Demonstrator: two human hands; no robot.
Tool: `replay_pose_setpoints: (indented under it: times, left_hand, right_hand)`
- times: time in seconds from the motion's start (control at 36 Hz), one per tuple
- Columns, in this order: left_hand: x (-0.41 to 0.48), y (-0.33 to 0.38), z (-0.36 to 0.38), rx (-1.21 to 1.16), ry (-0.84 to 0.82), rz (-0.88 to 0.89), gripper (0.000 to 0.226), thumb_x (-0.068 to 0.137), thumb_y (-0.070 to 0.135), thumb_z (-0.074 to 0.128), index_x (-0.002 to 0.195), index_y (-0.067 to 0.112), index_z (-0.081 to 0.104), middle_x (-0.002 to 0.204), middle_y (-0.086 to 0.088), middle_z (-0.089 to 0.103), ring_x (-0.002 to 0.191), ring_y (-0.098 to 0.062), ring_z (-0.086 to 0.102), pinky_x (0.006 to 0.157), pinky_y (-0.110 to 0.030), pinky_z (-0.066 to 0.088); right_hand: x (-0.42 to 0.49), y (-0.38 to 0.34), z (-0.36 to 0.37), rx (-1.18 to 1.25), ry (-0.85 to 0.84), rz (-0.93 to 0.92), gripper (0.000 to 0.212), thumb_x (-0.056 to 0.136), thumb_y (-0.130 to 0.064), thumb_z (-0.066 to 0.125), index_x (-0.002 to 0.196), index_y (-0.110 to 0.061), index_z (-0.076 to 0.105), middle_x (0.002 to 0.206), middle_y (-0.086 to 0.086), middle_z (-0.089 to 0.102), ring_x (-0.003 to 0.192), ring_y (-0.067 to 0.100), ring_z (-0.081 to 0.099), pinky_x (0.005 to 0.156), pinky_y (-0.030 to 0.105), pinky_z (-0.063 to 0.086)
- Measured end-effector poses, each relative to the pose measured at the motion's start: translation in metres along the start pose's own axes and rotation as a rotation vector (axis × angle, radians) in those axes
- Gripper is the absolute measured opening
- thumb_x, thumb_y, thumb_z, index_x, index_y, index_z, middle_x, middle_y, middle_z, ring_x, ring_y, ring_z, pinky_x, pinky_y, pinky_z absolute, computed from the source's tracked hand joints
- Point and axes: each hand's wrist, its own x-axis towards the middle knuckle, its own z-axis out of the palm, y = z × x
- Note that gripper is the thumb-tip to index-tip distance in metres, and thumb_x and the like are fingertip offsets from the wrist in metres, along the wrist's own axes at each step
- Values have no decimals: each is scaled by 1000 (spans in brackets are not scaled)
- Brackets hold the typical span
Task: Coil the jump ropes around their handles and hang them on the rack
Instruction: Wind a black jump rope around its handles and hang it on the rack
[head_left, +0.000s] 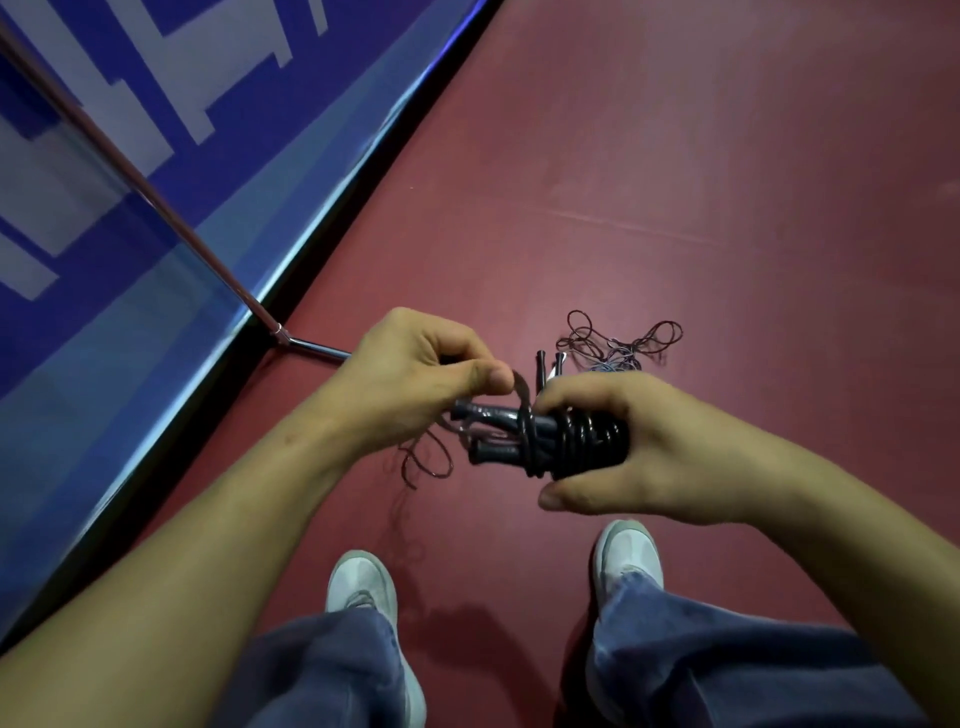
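While the right hand (654, 452) curls its fingers round the black jump rope (579, 439), coiled on its handles at centre frame, the left hand (410, 374) pinches a loose turn between thumb and forefinger. More ropes (618, 345) lie tangled on the floor (675, 156) just above.

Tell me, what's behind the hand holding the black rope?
Behind the right hand gripping the coiled rope, thin tangled ropes lie on the red floor, two handle ends poking up. The hand hides their lower parts.
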Motion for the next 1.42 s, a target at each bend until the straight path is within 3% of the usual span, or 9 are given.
replay_pose_setpoints:
  times: [0.11,0.22,0.33,0.44,0.67,0.89,1.0,1.14,1.42]
  left_hand:
    - [-2,-1,19,35,-74,-57,24,84,28,60,68,13,69,62,-5,65,59,-15,55,57,-38,48]
    - [-5,9,34,80,-139,-74,44,99,34,51,58,38,66,53,7,57,48,-7,45,54,-27,37]
    - [-7,8,34,-25,-184,-122,32,106,39,47,89,30,73,59,3,57,51,-14,44,56,-29,37]
    - [-8,6,31,89,-166,-143,30,106,33,49,92,26,74,57,5,59,53,-14,46,59,-33,41]
    - [-9,7,30,452,-64,-44,28,99,30,55,84,12,70,63,-14,58,53,-19,44,55,-40,46]
    - [-8,5,34,746,-73,285,25,86,36,47,86,22,68,69,0,63,67,-31,63,61,-43,54]
    - [-1,2,20,615,-124,361,15,80,33,67,85,23,77,76,6,71,73,-16,68,65,-33,55]
    - [0,-4,6,225,-82,166,7,77,10,86,80,14,81,71,6,70,70,-6,67,63,-21,49]
    - [2,-12,18,-416,-131,-120,38,91,45,63,89,8,72,70,-9,63,55,-16,39,55,-28,31]
  right_hand:
    - [0,-5,-4,216,154,-13,25,78,-7,87,92,-13,68,66,-1,58,52,9,50,46,22,42]
    - [-3,-2,-19,213,298,106,25,78,-19,86,96,-7,72,57,0,56,46,13,42,41,24,33]
    - [-1,7,-24,240,423,92,19,83,-16,82,95,-7,70,54,-5,59,43,5,43,42,17,34]
    - [4,21,-24,182,559,64,45,80,-11,86,119,-21,67,84,-7,73,64,3,66,58,15,51]
    - [7,43,-24,-124,527,168,43,82,-18,84,115,-39,67,93,-15,76,84,6,73,82,24,54]
    - [8,43,-14,-526,144,285,53,80,-35,81,124,-52,57,104,-22,71,99,8,68,87,44,58]
    - [4,36,-12,-530,-86,223,54,83,-31,82,129,-49,59,104,-20,73,93,3,68,84,42,58]
    - [-2,26,-12,13,-206,140,46,85,-11,83,125,-29,70,85,-3,70,67,24,61,66,40,58]
    - [7,17,-14,492,173,81,49,72,-9,88,116,-27,73,62,12,53,49,19,45,44,25,24]
